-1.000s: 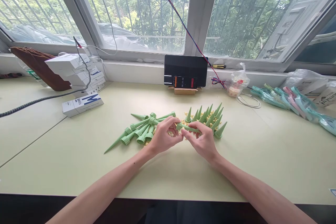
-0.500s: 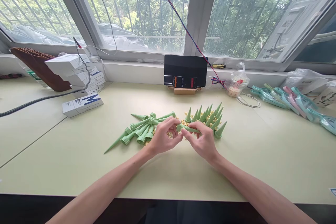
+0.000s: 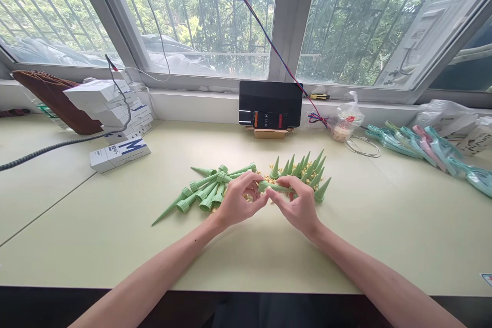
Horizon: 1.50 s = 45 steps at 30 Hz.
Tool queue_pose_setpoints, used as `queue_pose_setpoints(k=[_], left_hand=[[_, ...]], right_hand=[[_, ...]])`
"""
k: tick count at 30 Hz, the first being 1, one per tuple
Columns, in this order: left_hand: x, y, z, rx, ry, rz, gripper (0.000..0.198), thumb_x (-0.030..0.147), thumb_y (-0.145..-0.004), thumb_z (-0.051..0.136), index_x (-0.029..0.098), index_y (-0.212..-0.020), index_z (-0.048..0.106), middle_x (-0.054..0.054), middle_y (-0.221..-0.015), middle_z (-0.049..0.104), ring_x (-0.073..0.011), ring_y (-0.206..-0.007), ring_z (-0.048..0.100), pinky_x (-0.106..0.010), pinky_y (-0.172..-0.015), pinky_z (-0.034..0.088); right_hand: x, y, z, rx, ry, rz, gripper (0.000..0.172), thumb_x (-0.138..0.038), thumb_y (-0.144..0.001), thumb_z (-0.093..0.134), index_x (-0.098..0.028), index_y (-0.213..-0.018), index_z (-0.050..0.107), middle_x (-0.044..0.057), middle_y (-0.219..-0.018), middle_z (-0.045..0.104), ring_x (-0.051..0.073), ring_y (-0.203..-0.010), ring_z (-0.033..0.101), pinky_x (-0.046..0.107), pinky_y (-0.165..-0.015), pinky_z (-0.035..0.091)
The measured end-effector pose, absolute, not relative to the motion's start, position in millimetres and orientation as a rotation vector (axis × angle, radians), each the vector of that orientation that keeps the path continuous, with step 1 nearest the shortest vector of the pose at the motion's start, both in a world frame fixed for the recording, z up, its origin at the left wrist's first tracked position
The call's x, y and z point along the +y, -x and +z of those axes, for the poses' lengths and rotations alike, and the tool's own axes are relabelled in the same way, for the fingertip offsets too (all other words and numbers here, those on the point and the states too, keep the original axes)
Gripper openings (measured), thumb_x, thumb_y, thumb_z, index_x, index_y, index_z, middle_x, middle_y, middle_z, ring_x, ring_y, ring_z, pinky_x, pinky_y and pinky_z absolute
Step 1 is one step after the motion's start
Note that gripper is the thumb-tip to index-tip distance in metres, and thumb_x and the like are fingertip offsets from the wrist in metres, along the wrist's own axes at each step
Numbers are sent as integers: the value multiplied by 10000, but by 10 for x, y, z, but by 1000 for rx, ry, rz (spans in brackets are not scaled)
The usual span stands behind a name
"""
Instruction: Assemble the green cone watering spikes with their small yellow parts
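Both hands meet over the middle of a pale green table (image 3: 115, 236). My right hand (image 3: 298, 207) is closed round a green plastic spike (image 3: 273, 187) lying sideways. My left hand (image 3: 239, 201) pinches at the spike's wide end with thumb and fingers; what is in the pinch is too small to name. Left of the hands lies a pile of long green spikes (image 3: 202, 192). Behind the right hand several green cones (image 3: 307, 169) stand point up. Small yellow bits (image 3: 250, 197) lie scattered between the two groups.
A dark tablet (image 3: 271, 103) with a phone (image 3: 271, 120) leaning on it stands at the window sill. White boxes (image 3: 111, 107) are stacked at back left, with a braided cable (image 3: 49, 146) across the table. Teal clips (image 3: 426, 146) and plastic bags (image 3: 348, 120) lie at right.
The hands stay together on the same spike; fingers shift only slightly. The view has tilted a little.
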<state>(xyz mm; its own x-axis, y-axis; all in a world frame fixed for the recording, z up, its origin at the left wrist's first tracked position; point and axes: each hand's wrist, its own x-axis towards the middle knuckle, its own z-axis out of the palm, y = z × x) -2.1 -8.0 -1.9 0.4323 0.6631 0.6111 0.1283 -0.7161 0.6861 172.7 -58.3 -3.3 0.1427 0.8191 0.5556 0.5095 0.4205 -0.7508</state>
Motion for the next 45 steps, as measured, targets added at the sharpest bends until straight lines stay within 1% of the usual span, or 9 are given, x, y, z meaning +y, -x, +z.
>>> queue_pose_setpoints(k=[5,10,14,18,22,25,30,39,45], left_hand=[[-100,0,12,661,-2187,1373,270,174,-809,711,179,-1056,601,-36,-897,625,-84,-633,613,-208,-555,600],[-109,-5,16,616,-2222,1503,339,145,-798,723,193,-1106,591,-54,-1005,619,-94,-718,633,-211,-589,626],[-113,-9,2,604,-2216,1560,376,138,-800,727,207,-1140,584,-52,-1044,598,-92,-744,631,-222,-610,641],[-114,-11,-3,587,-2199,1623,397,131,-800,728,215,-1154,570,-51,-1071,579,-94,-767,636,-236,-620,649],[-117,-21,-8,605,-2182,1636,366,153,-808,723,210,-1130,559,-52,-1071,573,-125,-839,653,-247,-624,654],[-127,-35,-11,619,-2140,1631,354,148,-798,729,207,-1093,543,-47,-1061,565,-127,-852,655,-249,-631,659],[-152,-51,6,575,-2083,1589,366,143,-778,753,200,-1053,518,-39,-1052,560,-115,-811,677,-242,-636,659],[-151,-48,-40,659,-2063,1484,285,186,-779,751,180,-953,525,-54,-1037,597,-133,-780,704,-236,-611,647],[-121,-44,-75,763,-2104,1417,274,194,-752,751,182,-943,554,-58,-980,646,-137,-763,673,-212,-556,617]], right_hand=[[-588,-1729,8,-1468,1227,309,408,-433,-770,772,-211,-1068,604,56,-874,653,204,-783,609,236,-437,447],[-598,-1704,17,-1374,1157,388,666,-389,-739,803,-270,-1272,421,67,-1084,592,195,-838,605,243,-468,496],[-599,-1691,12,-1311,1125,401,796,-382,-707,832,-297,-1326,338,87,-1196,498,200,-891,598,246,-483,508],[-591,-1685,9,-1298,1113,424,802,-377,-716,826,-300,-1339,327,88,-1205,468,176,-817,611,266,-509,526],[-575,-1679,-6,-1284,1105,421,813,-391,-712,829,-295,-1350,333,89,-1200,476,186,-837,618,310,-596,564],[-571,-1674,-19,-1290,1074,449,814,-374,-713,832,-296,-1354,337,90,-1214,479,186,-841,619,321,-614,572],[-584,-1670,-29,-1323,982,513,794,-325,-753,812,-294,-1380,326,82,-1186,540,197,-883,634,353,-693,589],[-605,-1650,-53,-1358,941,597,776,-355,-814,764,-263,-1422,289,109,-1173,648,232,-997,669,447,-905,577],[-613,-1633,-41,-1358,963,559,791,-338,-805,772,-257,-1438,304,83,-1078,670,226,-964,668,447,-913,566]])
